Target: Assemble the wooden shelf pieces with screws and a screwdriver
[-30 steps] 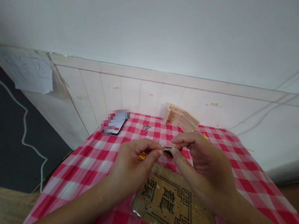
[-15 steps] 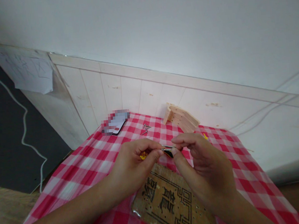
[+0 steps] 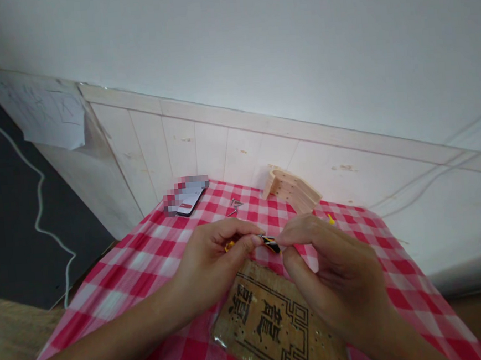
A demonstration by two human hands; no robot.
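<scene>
Below the hands, at 6 o'clock, one brown board (image 3: 272, 327) bears bold black Chinese characters, too slanted to read surely. Left hand (image 3: 214, 265) and right hand (image 3: 335, 272) both pinch one small black clip (image 3: 270, 245) between fingertips, above the board's far edge. Since the earlier frame the clip has tilted slightly. One phone (image 3: 187, 198) lies at 11 o'clock.

Pinching a small black-and-silver metal clip (image 3: 270, 245) between left hand (image 3: 208, 266) and right hand (image 3: 331, 275). Holding a small yellow piece (image 3: 229, 246) in the left fingers, over a brown board printed with black characters (image 3: 272, 324).
</scene>
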